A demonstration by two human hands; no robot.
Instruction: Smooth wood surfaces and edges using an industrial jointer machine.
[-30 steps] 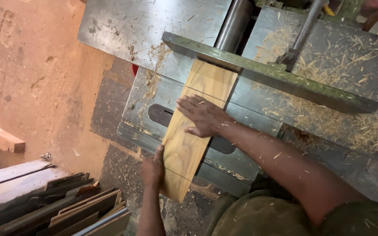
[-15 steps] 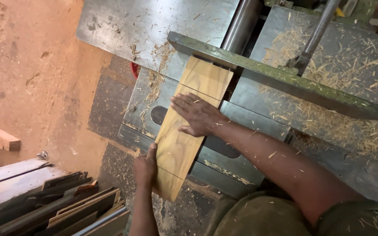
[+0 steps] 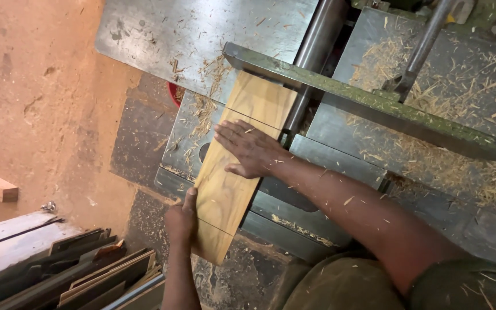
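- The left hand [image 3: 182,221] grips the near left edge of a wooden board [image 3: 233,166], with its fingers curled shut on the wood.
- The near end of the board sticks out past the near edge of the grey metal machine table [image 3: 202,34].
- The right hand [image 3: 251,148] lies flat and open on top of the board, fingers spread, pressing down.
- The far end of the board touches a long green metal fence [image 3: 374,106] that runs across the table.
- Wood shavings [image 3: 460,149] lie on the table on the right, past the fence.
- Flat boards [image 3: 87,275] are stacked on the floor at the near left.
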